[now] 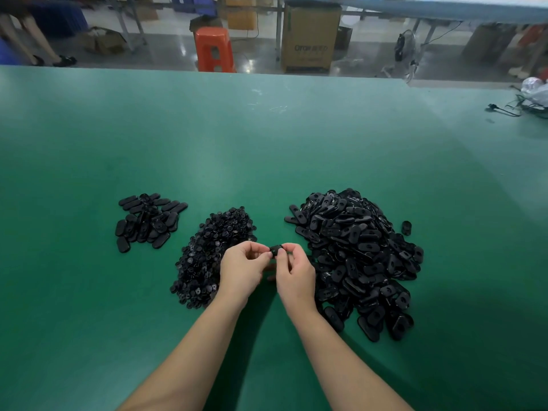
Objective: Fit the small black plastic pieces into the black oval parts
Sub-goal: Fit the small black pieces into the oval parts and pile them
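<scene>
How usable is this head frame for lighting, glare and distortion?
Head view: wide-angle bend curves the green table's far edge; soft glare washes its middle and right; the black piles lose detail against each other; both hands are sharp and lit, arms casting dark shadows near the bottom; background slightly hazy.

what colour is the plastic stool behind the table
The plastic stool is orange-red, seen in the head view.
</scene>
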Available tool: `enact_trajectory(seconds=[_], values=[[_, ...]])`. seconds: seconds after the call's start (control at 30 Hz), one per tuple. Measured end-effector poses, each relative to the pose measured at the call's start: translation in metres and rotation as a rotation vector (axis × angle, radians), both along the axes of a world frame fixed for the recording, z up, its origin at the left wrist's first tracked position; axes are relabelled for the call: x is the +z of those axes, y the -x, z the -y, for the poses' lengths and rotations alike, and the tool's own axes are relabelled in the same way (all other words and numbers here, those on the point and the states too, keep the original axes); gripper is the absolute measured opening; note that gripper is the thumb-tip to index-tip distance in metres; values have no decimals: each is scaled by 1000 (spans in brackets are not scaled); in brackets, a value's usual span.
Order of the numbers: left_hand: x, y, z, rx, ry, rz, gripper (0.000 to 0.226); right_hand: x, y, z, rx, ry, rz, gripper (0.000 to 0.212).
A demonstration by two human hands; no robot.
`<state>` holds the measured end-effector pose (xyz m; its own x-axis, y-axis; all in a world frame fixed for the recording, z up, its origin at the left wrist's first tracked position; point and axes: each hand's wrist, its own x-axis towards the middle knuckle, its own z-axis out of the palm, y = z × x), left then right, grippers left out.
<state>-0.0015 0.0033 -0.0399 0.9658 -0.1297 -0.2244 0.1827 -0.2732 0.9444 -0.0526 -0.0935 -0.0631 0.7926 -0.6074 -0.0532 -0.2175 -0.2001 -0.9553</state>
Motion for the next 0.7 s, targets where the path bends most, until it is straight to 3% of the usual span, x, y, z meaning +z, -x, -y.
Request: enact_trajectory(seconds=[0.57,0.63,0.7], values=[[-1,4,-1,27,72,-130,5,-4,1,3,-58,-118,135,11],[1,4,0,33,76,-112,6,-5,0,2,-52,-150,148,6],[2,3,-1,47,58,-71,6,-6,-1,2,-23,-136,135,14]])
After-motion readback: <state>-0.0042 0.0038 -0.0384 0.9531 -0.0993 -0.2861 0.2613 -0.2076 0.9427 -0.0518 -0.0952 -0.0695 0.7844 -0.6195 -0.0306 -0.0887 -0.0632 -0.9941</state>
